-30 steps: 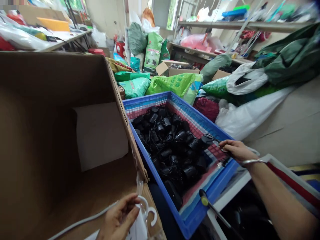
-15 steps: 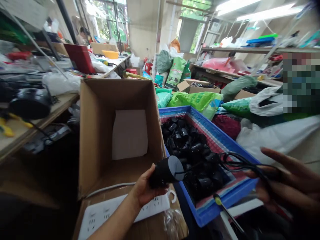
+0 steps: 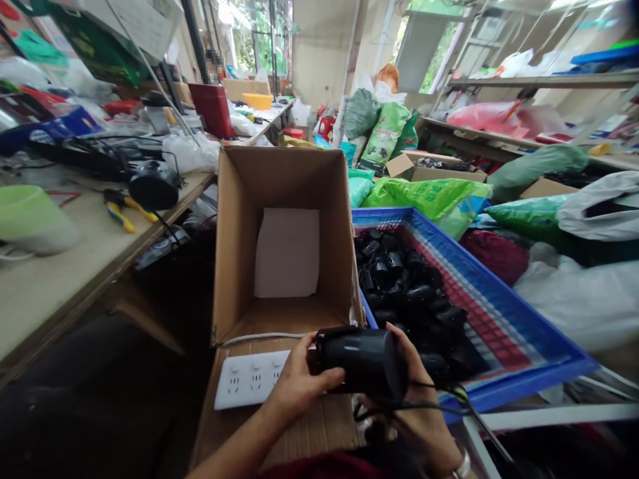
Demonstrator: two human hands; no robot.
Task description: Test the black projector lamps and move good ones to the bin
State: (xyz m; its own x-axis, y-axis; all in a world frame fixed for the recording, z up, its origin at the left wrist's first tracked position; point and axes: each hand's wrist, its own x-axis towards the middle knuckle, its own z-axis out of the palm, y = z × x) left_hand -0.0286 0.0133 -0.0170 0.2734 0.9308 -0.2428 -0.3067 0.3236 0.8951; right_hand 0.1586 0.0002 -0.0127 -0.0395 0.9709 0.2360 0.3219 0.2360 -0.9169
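Note:
Both my hands hold a black cylindrical device (image 3: 362, 359) with a black cord (image 3: 424, 402) trailing to the right. My left hand (image 3: 297, 382) grips its left end, fingers curled over it. My right hand (image 3: 419, 406) wraps round it from below and behind. They hover over a white power strip (image 3: 249, 379) lying on the front flap of an open cardboard box (image 3: 279, 193). A white sheet (image 3: 287, 253) lies inside the box. To the right, a blue crate (image 3: 499, 319) holds several similar black devices (image 3: 404, 286).
A workbench (image 3: 60, 279) on the left carries pliers (image 3: 122, 209), a black device (image 3: 152, 186), a green bowl (image 3: 32, 219) and clutter. Green sacks (image 3: 424, 196), white bags (image 3: 594, 206) and cartons lie behind the crate. Shelves run along the right wall.
The view has swung left and down. My right hand came in from the right and joined my left on the black device, which now sits lower, over the power strip.

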